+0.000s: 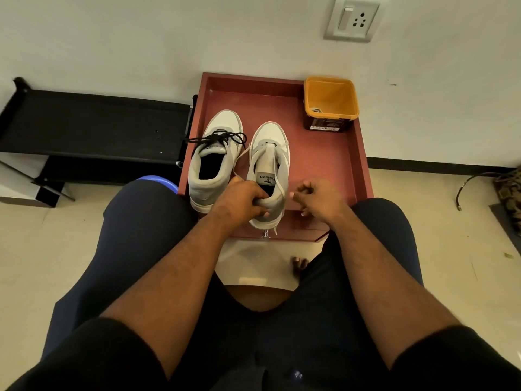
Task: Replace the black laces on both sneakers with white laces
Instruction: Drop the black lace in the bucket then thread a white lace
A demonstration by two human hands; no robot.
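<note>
On the tray (346, 165) — left hand (239, 198) grips sneaker (269, 176).

I have only one view, from the camera on the person's head. It looks forward and steeply down over the lap, quite near the red tray (358, 165) that stands against the wall. The wide lens bends the edges, so the wall socket (353, 19) above and the thighs below both fit in.

The right sneaker's tongue (267, 178) bears the word "velarro" above a small logo. The brown tub's label (324, 126) is too small to read.
</note>
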